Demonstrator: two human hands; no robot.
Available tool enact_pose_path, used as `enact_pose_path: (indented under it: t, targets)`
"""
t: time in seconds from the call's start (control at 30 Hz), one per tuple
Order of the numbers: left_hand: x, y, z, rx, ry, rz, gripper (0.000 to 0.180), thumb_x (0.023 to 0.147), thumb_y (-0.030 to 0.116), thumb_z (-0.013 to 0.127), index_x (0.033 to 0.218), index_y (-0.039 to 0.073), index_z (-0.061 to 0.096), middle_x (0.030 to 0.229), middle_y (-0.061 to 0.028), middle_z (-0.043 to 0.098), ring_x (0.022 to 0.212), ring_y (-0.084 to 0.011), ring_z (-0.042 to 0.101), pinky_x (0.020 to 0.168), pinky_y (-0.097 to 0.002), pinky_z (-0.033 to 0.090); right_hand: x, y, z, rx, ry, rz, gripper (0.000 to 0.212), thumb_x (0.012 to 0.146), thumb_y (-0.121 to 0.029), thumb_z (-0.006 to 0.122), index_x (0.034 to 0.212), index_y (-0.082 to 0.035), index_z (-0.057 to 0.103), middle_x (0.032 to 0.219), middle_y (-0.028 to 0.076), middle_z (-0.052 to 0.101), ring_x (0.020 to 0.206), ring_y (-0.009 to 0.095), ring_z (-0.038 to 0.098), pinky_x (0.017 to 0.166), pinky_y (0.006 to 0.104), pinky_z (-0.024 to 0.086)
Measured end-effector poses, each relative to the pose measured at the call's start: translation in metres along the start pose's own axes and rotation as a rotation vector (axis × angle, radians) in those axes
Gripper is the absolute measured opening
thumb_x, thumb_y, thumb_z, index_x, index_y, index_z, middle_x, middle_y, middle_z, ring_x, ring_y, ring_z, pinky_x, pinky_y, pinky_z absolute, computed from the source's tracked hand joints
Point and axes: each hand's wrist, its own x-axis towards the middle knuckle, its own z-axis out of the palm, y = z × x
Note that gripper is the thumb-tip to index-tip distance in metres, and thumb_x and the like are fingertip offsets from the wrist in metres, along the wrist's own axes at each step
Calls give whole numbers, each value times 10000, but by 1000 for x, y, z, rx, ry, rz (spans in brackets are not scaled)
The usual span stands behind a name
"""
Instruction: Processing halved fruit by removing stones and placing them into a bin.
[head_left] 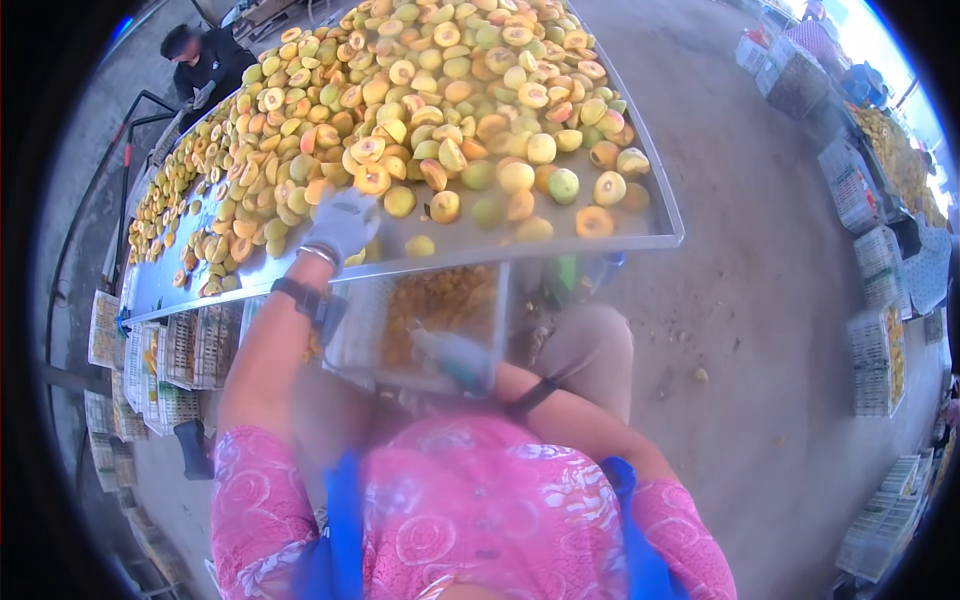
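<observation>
Halved yellow-orange peaches (450,155) lie heaped on a metal-rimmed sloping table (560,246). My left hand (345,222), in a pale glove, is among the fruit at the table's near edge. Its fingers bend down, their tips hidden, beside a cut peach half (372,180). Below the table edge, my right hand (452,358) hangs over a pale crate (362,325) of orange-brown pieces (440,300). The right glove is smeared by motion, and a small thin shape near its fingertips is too blurred to name.
White plastic crates (180,350) stand under the table's left side. More crates (875,360) line the far right, some holding fruit. Another person (210,65) stands at the table's far left. Concrete floor (735,300) lies to the right, with small scraps on it.
</observation>
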Motion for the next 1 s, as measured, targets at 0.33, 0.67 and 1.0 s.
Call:
enact_pose_path:
  t: [0.33,0.67,1.0]
  targets:
    - [89,232,-59,-564,379,893,203,829,240,579,1005,152,630,1028,-42,580,1003,-255,541,872,-431,399,7,9,-10,29,-89,27,275,935,-399,503,909,-132,566,616,-46,487,401,67,398,351,229,293]
    - [63,146,-21,-276,322,653,192,852,267,551,965,163,665,1072,-43,568,1062,-260,524,930,-469,366,12,11,-20,25,-137,32,383,939,-517,474,897,-137,506,550,-34,439,334,83,353,292,258,251]
    - [-11,25,11,-392,320,323,239,884,308,573,1084,198,644,1164,-68,558,1190,-249,477,1074,-554,188,40,48,-61,224,-272,9,262,990,-184,468,1224,-83,531,944,-54,558,740,34,526,621,194,449]
